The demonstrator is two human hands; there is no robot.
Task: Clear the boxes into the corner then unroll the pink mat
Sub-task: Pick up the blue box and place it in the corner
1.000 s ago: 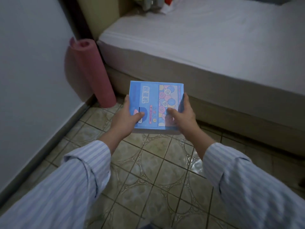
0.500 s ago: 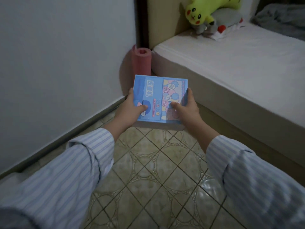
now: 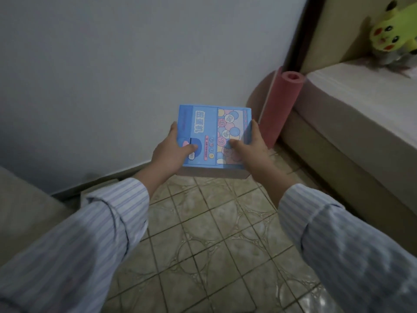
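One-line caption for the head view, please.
Both hands, left and right, hold a flat blue printed cardboard box above tiled floor, near an upright rolled pink foam mat.

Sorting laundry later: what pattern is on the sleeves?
Thin pale blue and white stripes on the sleeves, head view.

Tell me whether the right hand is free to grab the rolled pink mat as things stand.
Probably not yet: the right hand and left hand both clamp the blue box. The pink mat stands upright beyond it, beside the bed.
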